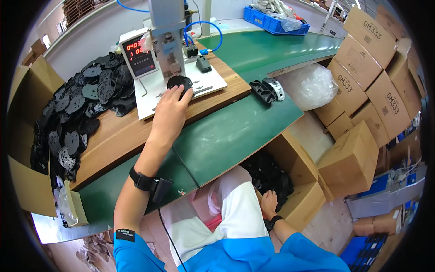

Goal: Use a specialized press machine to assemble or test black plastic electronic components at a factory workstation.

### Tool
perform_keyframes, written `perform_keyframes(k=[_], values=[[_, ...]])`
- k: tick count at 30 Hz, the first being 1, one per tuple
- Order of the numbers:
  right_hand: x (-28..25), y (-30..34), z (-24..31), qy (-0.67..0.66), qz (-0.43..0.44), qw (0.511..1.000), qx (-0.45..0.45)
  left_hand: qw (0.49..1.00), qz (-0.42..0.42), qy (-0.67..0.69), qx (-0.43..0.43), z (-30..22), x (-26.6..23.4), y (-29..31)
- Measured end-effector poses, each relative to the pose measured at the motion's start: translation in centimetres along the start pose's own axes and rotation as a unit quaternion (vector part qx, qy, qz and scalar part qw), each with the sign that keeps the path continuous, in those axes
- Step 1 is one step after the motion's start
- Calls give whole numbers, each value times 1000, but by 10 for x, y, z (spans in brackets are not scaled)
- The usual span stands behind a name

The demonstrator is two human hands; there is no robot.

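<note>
My left hand (pixel 173 106) reaches out over the bench, its fingers closed on a rounded black plastic part (pixel 180 82). That part sits under the head of a bench press (pixel 170 54), on the white base plate (pixel 210 83). My right hand (pixel 269 202) is low beside my leg, inside an open carton (pixel 301 206) that holds a heap of black plastic parts (pixel 267 174). The right fingers are bent together against those parts, and whatever lies under them is hidden.
Left of the press lies a large pile of black discs (pixel 74 97). A black and silver part (pixel 268 90) rests on the green bench (pixel 231 131). Bagged clear plastic (pixel 310 86), stacked cartons (pixel 362 86) and a blue crate (pixel 275 22) stand to the right and back.
</note>
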State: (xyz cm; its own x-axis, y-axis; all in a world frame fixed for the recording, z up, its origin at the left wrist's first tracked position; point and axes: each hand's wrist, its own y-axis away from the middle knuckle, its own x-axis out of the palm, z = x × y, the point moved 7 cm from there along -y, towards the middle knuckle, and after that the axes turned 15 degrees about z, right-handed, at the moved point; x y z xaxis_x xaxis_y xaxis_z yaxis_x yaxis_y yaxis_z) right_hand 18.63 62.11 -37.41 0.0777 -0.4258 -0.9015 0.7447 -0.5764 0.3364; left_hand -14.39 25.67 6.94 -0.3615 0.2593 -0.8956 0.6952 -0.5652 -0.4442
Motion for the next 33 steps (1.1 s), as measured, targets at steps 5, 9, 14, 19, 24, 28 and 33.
perform_keyframes(k=[5, 9, 14, 19, 24, 28, 33], values=[[1, 1, 0, 10, 5, 1000, 9, 1000, -14, 23, 2, 1, 1, 3], [3, 2, 0, 18, 4, 1000, 10, 1000, -17, 7, -4, 1, 0, 3], [3, -1, 0, 26, 6, 1000, 1, 1000, -20, -1, -4, 0, 0, 5], [6, -4, -3, 31, 43, 998, 31, 999, -32, -3, 5, -1, -2, 3], [0, 0, 3, 30, 43, 998, 34, 999, -37, 3, 5, 0, -2, 6], [-1, 1, 3, 26, 46, 998, 40, 999, -46, 2, 5, 0, -3, 6], [-1, 2, 0, 28, 51, 997, 46, 999, -45, 7, 6, 0, -2, 7]])
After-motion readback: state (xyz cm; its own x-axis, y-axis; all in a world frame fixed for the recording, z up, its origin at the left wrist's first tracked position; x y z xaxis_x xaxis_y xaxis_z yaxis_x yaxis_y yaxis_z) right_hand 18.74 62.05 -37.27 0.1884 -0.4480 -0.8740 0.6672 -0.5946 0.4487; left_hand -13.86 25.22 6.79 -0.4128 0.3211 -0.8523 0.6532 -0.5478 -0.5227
